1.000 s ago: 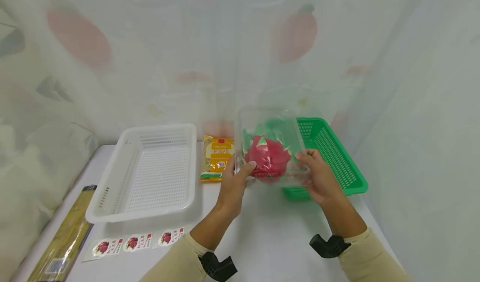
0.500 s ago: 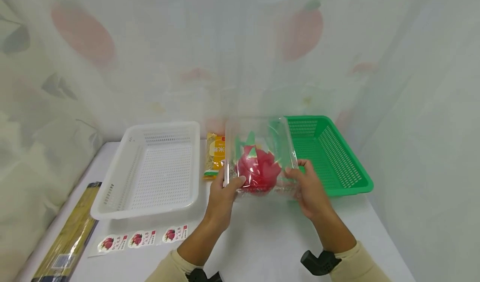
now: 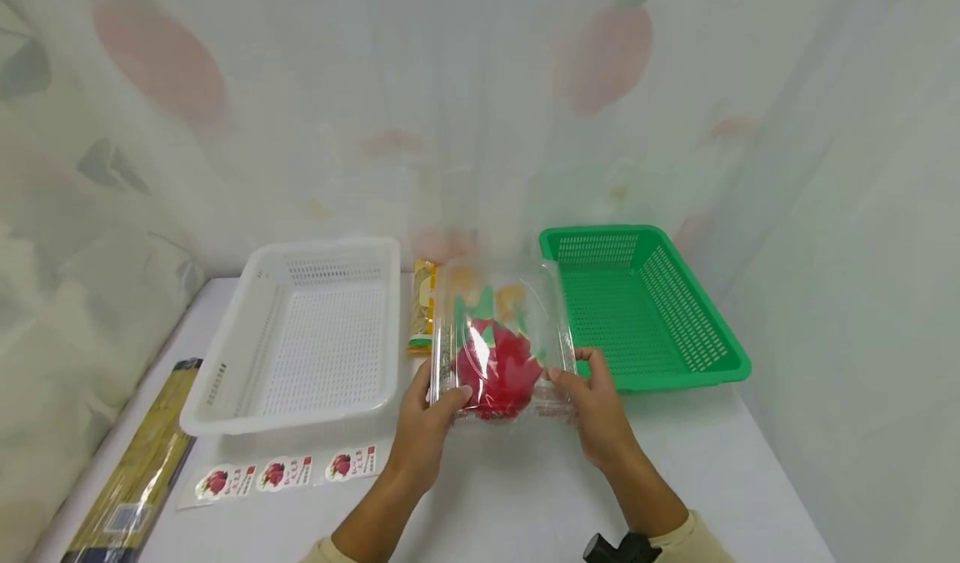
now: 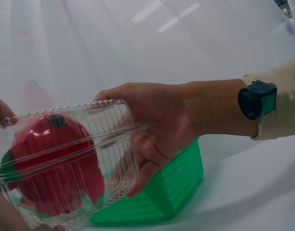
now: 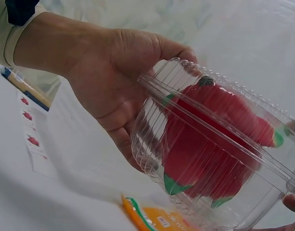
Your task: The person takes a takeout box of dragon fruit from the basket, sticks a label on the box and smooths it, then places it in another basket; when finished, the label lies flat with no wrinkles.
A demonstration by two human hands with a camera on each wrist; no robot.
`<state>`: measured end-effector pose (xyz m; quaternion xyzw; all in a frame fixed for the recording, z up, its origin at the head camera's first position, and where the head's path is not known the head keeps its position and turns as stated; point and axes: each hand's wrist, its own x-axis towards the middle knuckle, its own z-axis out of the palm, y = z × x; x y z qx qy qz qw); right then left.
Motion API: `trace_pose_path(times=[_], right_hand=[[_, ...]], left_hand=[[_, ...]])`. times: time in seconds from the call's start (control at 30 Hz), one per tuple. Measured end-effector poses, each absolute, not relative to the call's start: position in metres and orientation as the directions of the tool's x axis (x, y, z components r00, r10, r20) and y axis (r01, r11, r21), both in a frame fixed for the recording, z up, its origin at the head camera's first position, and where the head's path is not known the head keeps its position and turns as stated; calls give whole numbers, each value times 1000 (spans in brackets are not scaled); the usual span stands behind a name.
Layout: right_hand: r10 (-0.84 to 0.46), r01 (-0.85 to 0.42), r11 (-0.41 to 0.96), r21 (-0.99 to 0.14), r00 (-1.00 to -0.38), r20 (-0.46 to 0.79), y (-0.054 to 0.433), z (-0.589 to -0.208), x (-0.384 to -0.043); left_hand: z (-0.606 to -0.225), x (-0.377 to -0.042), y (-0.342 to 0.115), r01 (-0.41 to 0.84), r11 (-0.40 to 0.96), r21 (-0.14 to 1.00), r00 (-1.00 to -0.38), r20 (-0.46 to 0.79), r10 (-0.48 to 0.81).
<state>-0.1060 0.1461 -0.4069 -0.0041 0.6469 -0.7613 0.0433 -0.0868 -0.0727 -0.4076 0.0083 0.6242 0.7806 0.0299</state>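
A clear plastic clamshell box (image 3: pixel 504 284) with its lid down is held up over the table between both hands. Inside it lies a red dragon fruit (image 3: pixel 501 371) with green tips, also plain through the ribbed wall in the right wrist view (image 5: pixel 205 139). My left hand (image 3: pixel 427 430) grips the box's near left corner, thumb on top and fingers beneath. At the near right corner my right hand (image 3: pixel 596 409) holds it the same way; in the left wrist view the right hand's fingers (image 4: pixel 146 178) curl under the box.
A white basket (image 3: pixel 300 421) stands at left, a green basket (image 3: pixel 652 380) at right. Behind the box lies a yellow food packet (image 3: pixel 422 309), partly covered. A strip of dragon fruit stickers (image 3: pixel 281 473) and a long wrapped bundle (image 3: pixel 135 463) lie front left.
Both hands have brought the box down, nearer the body and to the left, away from the green basket. The green basket is less covered now, the yellow packet more so.
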Motion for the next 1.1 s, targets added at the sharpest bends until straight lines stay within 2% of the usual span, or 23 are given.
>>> trace_pose_path(times=[0.37,0.53,1.1], right_hand=[[-63,58,-134,-989,-997,-50,138,-437,-95],[-42,46,-79,-996,-998,-43,134,-451,-93],[-47,141,-15,-990,-989,-140,128,-487,-90]], left_hand=[[-436,-73,-78,-57,-213,975,-998,-51,35],[-449,-70,-80,-88,-211,974,-996,-82,36],[-478,-62,-84,-158,-181,971,-987,-162,-9]])
